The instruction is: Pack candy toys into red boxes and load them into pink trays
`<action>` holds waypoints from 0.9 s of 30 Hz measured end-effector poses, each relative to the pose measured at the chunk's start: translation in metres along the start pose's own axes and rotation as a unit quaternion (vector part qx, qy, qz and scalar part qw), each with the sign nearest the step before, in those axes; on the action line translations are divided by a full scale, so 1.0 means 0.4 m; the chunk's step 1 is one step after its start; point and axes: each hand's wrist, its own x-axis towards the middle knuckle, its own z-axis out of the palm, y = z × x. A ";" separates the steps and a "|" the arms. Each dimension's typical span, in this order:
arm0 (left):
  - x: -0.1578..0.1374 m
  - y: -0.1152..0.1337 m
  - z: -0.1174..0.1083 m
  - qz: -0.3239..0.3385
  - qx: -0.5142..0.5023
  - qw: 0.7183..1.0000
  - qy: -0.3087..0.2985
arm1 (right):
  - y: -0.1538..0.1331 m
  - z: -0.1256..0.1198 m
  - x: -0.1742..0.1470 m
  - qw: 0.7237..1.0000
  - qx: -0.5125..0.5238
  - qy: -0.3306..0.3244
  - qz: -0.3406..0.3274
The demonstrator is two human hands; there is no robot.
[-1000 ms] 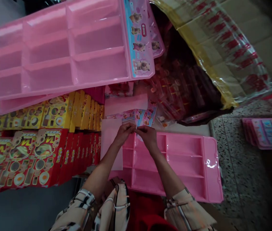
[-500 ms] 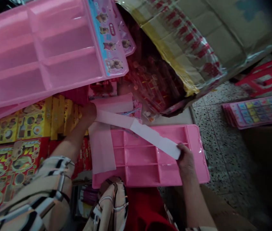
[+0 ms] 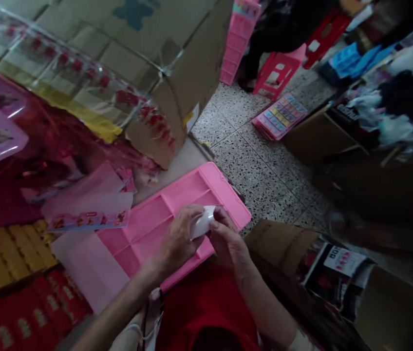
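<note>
A white paper strip (image 3: 202,223), bent or bunched up, is held between my two hands over a pink compartment tray (image 3: 151,224). My left hand (image 3: 184,231) grips it from the left with curled fingers. My right hand (image 3: 227,239) pinches its other end between thumb and fingers. Just left of the tray lies a pale sheet (image 3: 93,263), partly covering its end compartments. Above that sheet lies another pale piece with a printed strip of small animal pictures (image 3: 89,220) along its edge.
A large taped carton (image 3: 133,63) of red packaged items stands open at the upper left. Rows of yellow boxes (image 3: 9,258) and red boxes (image 3: 34,312) sit lower left. Speckled floor, printed cards (image 3: 280,117) and a red stool (image 3: 277,75) lie beyond; an open box (image 3: 287,248) is at right.
My hands, earlier apart with the white strip stretched between them, have come together and the strip is bunched up. The view has swung to the right.
</note>
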 end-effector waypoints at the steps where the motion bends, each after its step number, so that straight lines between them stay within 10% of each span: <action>1: 0.011 0.030 0.040 0.019 0.019 0.999 0.025 | -0.019 -0.024 -0.003 0.999 -0.020 -0.029 -0.004; 4: 0.054 0.094 0.087 0.034 0.065 0.996 0.040 | -0.097 -0.175 -0.005 0.974 -0.198 -0.092 -0.055; 8: 0.125 0.164 0.055 -0.039 0.043 0.998 0.003 | -0.134 -0.368 0.036 0.916 -0.354 0.000 -0.187; 14: 0.224 0.204 0.029 -0.200 -0.004 0.975 0.099 | 0.047 -0.351 0.149 0.992 -0.114 -0.051 -0.028; 18: 0.270 0.142 0.060 -0.221 -0.003 0.964 0.148 | 0.157 -0.361 0.143 0.990 0.066 0.117 0.049; 27: 0.357 -0.185 0.242 -0.241 -0.071 0.964 0.085 | 0.200 -0.507 0.098 0.946 0.048 0.316 0.052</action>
